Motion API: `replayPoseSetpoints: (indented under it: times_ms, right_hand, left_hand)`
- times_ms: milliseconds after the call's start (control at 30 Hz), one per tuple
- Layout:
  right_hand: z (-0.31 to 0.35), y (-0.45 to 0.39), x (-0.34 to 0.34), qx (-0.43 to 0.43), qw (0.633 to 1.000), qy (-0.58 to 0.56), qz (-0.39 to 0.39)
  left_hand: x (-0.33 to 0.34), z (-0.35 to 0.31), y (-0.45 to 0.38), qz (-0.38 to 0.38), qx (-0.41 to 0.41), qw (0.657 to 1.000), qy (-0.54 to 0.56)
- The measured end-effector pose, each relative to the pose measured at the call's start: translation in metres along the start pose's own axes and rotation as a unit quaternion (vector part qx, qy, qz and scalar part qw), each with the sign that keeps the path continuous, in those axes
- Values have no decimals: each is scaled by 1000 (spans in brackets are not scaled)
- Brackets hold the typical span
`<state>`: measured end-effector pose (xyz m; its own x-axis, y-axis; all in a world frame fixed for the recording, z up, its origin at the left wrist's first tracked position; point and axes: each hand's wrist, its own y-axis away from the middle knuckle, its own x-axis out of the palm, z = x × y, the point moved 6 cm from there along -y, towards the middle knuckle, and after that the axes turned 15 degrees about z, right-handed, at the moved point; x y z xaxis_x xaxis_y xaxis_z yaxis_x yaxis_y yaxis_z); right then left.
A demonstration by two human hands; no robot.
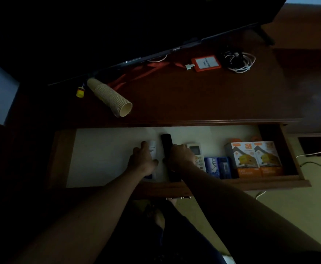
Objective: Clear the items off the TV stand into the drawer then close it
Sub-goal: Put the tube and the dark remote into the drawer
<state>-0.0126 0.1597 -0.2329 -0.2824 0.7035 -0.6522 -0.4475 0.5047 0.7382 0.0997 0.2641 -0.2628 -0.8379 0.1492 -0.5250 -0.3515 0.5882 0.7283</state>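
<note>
Inside the open wooden drawer [281, 149], a rigid, light black remote [166, 144] is being gripped mid-length by the right hand [180, 156], while a smooth, possibly slippery white tube [153, 149] is being clasped by the left hand [143, 159].

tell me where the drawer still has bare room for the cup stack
The drawer's left part is bare, from its left wall to the left hand on the white tube. From there rightward it is packed: black remote under the right hand, white remote, soap, orange boxes. The cups are on the stand.
</note>
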Motion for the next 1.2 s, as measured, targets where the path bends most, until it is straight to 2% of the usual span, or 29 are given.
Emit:
replayPoseSetpoints:
  times_ms: [167, 333, 433, 633, 1200]
  right_hand:
    - [-3, -5, 0, -2, 1000, -6, 10]
    - [2, -19, -18, -45, 998, -22, -31]
    - [10, -26, -19, -83, 996, 18, -17]
    - [8, -31, -8, -94, 991, 95, 2]
    - [-9, -30, -13, -69, 997, 25, -13]
  left_hand:
    - [4, 3, -2, -2, 4, 1000, 4]
    - [5, 2, -2, 0, 23, 999, 41]
    - [4, 5, -2, 10, 30, 997, 64]
    - [9, 13, -4, 28, 33, 996, 80]
    - [26, -10, -13, 42, 59, 993, 92]
